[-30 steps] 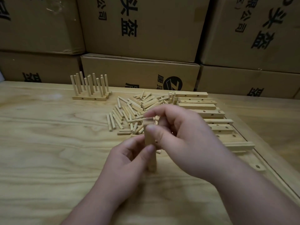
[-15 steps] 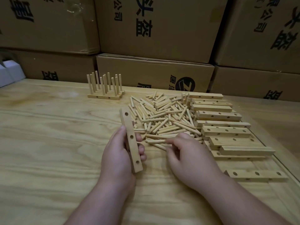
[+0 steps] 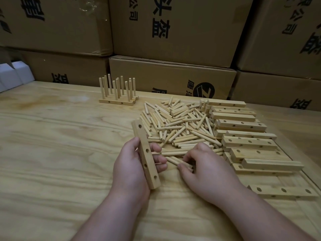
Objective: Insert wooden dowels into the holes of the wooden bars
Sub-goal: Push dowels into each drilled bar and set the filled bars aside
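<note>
Wooden bar in the left hand: the fingers curl round it from behind, holding it nearly upright off the table, long axis running from near the wrist up and away, tilted slightly left at the top, with 4 holes turned toward the right hand. That hand rests at the near edge of the dowel pile, its thumb and fingers closing on 1 dowel that lies almost crosswise, its left end pointing at the bar's lower holes; whether the dowel is already lifted clear appears doubtful from this angle. The dowel sits just right of the bar, so the right hand is plainly the nearer one, and the next move, as a judgement, turns on swinging the dowel's end round to meet a hole square on. Just right of the forearm lies a loose bar; beyond it the stack of unfilled bars flanks the pile. Farther back to the left stand finished bars with dowels upright, and cardboard boxes close the scene.
</note>
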Tool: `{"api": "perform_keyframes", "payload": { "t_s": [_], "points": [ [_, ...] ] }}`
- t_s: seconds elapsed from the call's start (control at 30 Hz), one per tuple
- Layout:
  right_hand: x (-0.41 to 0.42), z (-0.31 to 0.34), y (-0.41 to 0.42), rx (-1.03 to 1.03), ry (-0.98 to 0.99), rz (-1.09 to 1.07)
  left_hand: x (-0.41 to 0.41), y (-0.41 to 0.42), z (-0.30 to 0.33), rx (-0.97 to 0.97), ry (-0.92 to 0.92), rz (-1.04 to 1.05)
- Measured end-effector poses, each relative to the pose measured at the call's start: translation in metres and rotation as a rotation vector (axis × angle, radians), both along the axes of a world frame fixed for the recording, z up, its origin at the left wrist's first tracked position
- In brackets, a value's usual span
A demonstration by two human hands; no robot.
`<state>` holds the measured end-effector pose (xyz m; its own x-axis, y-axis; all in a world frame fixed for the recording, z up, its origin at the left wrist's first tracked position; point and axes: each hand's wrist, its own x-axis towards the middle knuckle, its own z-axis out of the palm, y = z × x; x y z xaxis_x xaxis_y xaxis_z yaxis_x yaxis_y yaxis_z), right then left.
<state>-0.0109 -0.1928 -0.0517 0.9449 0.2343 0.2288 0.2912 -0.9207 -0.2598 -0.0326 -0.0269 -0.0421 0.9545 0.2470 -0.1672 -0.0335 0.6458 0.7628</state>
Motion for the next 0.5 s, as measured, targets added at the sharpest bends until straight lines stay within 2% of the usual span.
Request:
{"api": "perform_keyframes", "payload": {
  "t_s": [0.23, 0.5],
  "points": [
    [-0.001, 0.005, -0.003, 0.001, 0.054, 0.070, 0.001, 0.002, -0.001, -0.052, -0.010, 0.029],
    [-0.008, 0.013, -0.001, -0.119, 0.104, 0.119, 0.003, 0.003, -0.001, -0.118, -0.011, 0.047]
  ]
}}
